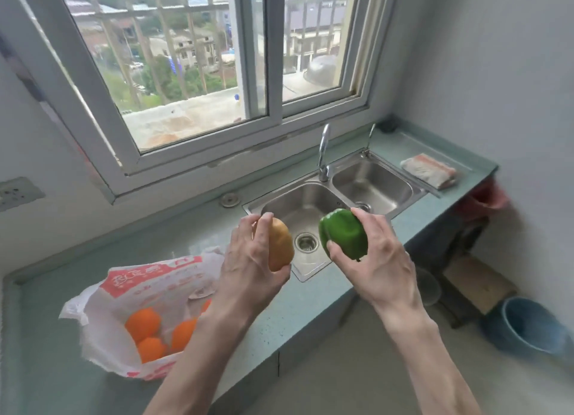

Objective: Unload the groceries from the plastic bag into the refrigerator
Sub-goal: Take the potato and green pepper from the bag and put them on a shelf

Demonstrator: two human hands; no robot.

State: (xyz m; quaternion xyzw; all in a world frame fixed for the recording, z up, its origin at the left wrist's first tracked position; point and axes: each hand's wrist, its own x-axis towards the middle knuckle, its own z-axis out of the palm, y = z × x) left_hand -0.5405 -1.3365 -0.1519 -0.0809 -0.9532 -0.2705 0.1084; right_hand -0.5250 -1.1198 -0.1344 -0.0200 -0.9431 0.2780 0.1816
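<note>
A white and red plastic bag (139,287) lies open on the green countertop (174,250) at the lower left. Several oranges (143,323) show inside it. My left hand (251,265) holds a brown potato (281,245) in the air above the counter's front edge, just right of the bag. My right hand (375,259) grips a green bell pepper (343,233) over the near corner of the sink. The two hands are side by side and apart. No refrigerator is in view.
A steel double sink (375,181) with a tap (323,154) sits in the counter under a window. A folded cloth (430,171) lies at the counter's far right end. A blue bucket (528,324) stands on the floor at the right.
</note>
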